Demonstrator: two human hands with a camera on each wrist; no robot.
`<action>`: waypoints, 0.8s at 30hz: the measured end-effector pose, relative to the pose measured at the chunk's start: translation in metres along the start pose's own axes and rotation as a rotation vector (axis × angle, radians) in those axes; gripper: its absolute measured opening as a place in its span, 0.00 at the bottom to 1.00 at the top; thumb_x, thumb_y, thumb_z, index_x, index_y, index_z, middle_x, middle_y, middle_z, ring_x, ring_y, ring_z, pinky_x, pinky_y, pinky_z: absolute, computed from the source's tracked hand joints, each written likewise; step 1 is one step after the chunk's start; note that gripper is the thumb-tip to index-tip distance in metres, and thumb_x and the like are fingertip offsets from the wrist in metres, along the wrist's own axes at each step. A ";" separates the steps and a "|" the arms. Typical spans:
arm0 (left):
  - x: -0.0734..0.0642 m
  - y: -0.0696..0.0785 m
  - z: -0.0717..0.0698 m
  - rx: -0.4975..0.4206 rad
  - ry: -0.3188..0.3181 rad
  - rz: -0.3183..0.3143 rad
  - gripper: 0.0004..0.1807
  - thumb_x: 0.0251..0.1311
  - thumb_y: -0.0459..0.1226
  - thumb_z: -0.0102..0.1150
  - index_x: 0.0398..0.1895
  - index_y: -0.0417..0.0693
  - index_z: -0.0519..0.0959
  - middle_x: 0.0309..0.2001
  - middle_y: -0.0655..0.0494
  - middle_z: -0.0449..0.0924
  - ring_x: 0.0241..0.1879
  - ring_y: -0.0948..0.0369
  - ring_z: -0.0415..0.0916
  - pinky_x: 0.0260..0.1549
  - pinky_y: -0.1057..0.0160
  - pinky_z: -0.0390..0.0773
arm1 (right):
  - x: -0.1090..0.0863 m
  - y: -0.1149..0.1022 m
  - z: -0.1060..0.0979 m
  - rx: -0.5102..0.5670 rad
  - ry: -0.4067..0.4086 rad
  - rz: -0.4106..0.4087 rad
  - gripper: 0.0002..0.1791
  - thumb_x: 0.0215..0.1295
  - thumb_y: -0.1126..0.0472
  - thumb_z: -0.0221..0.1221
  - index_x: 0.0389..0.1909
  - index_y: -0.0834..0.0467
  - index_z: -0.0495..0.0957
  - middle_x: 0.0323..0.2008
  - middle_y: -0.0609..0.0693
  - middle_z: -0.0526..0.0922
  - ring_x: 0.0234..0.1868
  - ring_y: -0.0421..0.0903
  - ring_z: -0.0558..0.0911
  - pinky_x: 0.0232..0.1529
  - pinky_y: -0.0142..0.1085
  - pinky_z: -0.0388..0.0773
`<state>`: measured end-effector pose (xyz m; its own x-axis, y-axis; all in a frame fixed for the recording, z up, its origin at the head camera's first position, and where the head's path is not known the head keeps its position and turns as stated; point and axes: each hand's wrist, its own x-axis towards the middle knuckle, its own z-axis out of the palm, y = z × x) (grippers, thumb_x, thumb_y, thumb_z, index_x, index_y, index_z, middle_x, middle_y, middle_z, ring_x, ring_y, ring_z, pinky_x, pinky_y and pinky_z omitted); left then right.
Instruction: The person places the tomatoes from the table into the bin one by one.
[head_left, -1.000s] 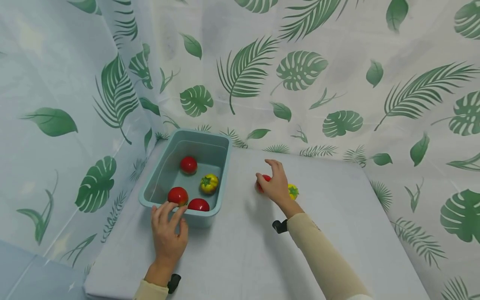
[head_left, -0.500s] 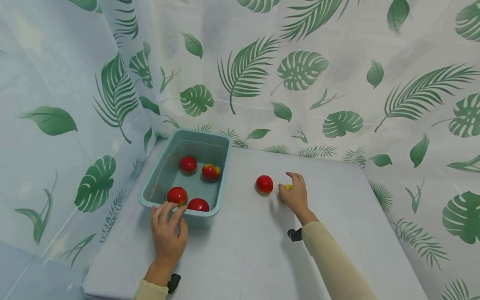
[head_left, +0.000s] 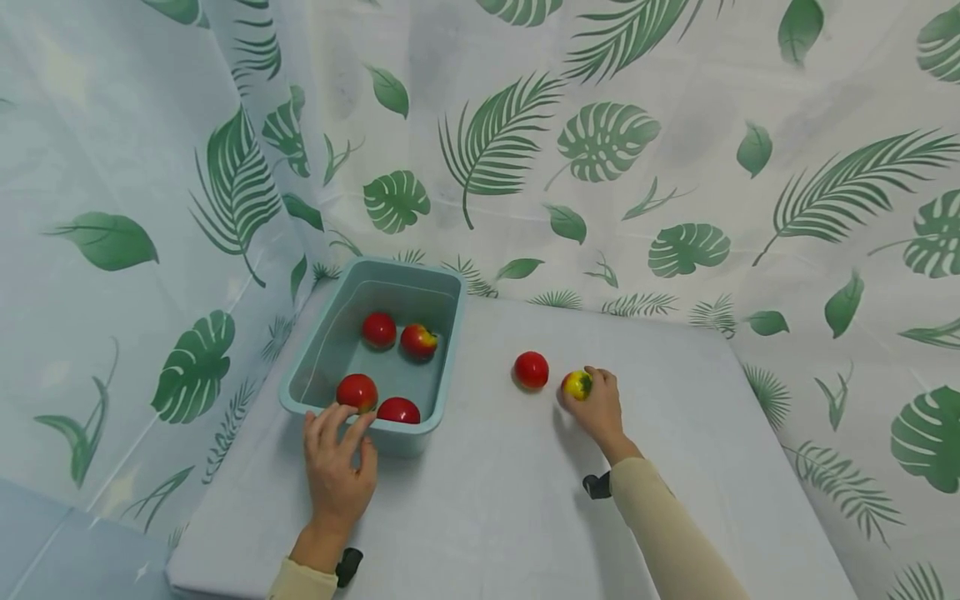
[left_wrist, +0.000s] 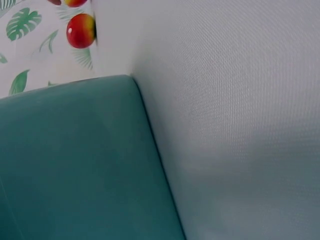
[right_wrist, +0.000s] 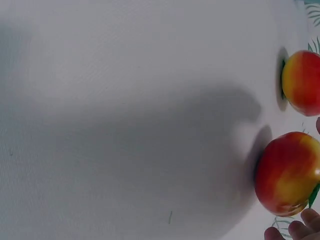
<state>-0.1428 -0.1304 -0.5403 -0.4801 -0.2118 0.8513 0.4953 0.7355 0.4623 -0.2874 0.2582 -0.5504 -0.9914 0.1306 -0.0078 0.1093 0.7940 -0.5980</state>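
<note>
My right hand (head_left: 597, 414) grips a red-and-yellow tomato (head_left: 577, 385), its green leafy top facing up, on the right of the table. In the right wrist view, fingertips (right_wrist: 300, 230) show right beside this tomato's leafy end. Just left of it a second tomato (head_left: 531, 370) sits on the cloth. My left hand (head_left: 337, 475) rests its slightly bent fingers at the near rim of a blue-green plastic bin (head_left: 450, 350). Inside the bin lie several more tomatoes, among them one at the back (head_left: 378, 330) and one with a yellow top (head_left: 418, 342).
White cloth covers the table (head_left: 480, 517). A leaf-printed curtain (head_left: 525, 167) rises behind the table and along its left side. The bin stands at the back left, close to the curtain. Each wrist carries a small black camera (head_left: 597, 486).
My right hand has moved right from above the left tomato and taken hold of the other one. In the bin, the yellow-topped tomato has rolled over. My left hand has stayed put.
</note>
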 end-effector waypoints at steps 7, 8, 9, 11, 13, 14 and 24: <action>-0.001 -0.001 -0.001 0.012 -0.008 0.004 0.17 0.51 0.32 0.51 0.42 0.43 0.85 0.47 0.40 0.78 0.55 0.39 0.68 0.65 0.36 0.50 | 0.001 0.006 0.006 -0.022 -0.045 0.019 0.41 0.63 0.52 0.62 0.71 0.63 0.56 0.67 0.68 0.55 0.63 0.66 0.64 0.66 0.57 0.61; -0.001 -0.001 -0.001 0.013 -0.009 0.004 0.17 0.51 0.32 0.51 0.42 0.43 0.85 0.47 0.40 0.78 0.55 0.39 0.68 0.65 0.36 0.50 | 0.000 0.006 0.006 -0.020 -0.047 0.026 0.40 0.63 0.53 0.62 0.71 0.63 0.55 0.68 0.68 0.55 0.64 0.66 0.64 0.67 0.57 0.61; -0.001 -0.002 -0.001 0.012 -0.009 0.004 0.17 0.51 0.32 0.51 0.42 0.43 0.85 0.47 0.40 0.78 0.55 0.39 0.68 0.65 0.36 0.50 | 0.000 0.006 0.006 -0.016 -0.049 0.031 0.41 0.64 0.54 0.62 0.71 0.63 0.54 0.68 0.68 0.55 0.64 0.66 0.64 0.67 0.57 0.60; -0.002 -0.002 -0.001 0.010 -0.008 0.005 0.17 0.51 0.32 0.51 0.42 0.43 0.85 0.47 0.40 0.78 0.55 0.39 0.68 0.65 0.36 0.50 | -0.001 0.007 0.006 -0.011 -0.050 0.040 0.40 0.64 0.56 0.62 0.72 0.62 0.54 0.68 0.68 0.55 0.64 0.66 0.64 0.67 0.57 0.60; -0.003 -0.002 0.000 0.009 -0.007 0.005 0.17 0.51 0.31 0.51 0.43 0.43 0.85 0.48 0.41 0.78 0.55 0.39 0.68 0.65 0.36 0.50 | -0.001 0.007 0.006 -0.007 -0.051 0.044 0.40 0.64 0.57 0.62 0.72 0.62 0.54 0.68 0.68 0.56 0.64 0.66 0.64 0.67 0.58 0.60; -0.003 -0.001 0.000 0.007 -0.005 0.005 0.17 0.51 0.31 0.51 0.43 0.43 0.85 0.48 0.41 0.78 0.55 0.39 0.68 0.65 0.36 0.50 | -0.002 0.007 0.006 -0.006 -0.052 0.045 0.40 0.64 0.57 0.62 0.72 0.62 0.53 0.68 0.68 0.56 0.64 0.66 0.64 0.67 0.58 0.60; 0.000 0.001 -0.002 0.014 -0.014 0.003 0.17 0.52 0.31 0.50 0.43 0.43 0.84 0.47 0.40 0.78 0.55 0.40 0.67 0.65 0.37 0.50 | -0.002 0.003 0.008 0.030 0.008 0.041 0.42 0.61 0.54 0.64 0.71 0.60 0.54 0.66 0.66 0.57 0.61 0.64 0.66 0.65 0.57 0.64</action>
<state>-0.1408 -0.1304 -0.5393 -0.4889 -0.2005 0.8490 0.4866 0.7451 0.4561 -0.2859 0.2559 -0.5590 -0.9855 0.1673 -0.0268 0.1476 0.7696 -0.6212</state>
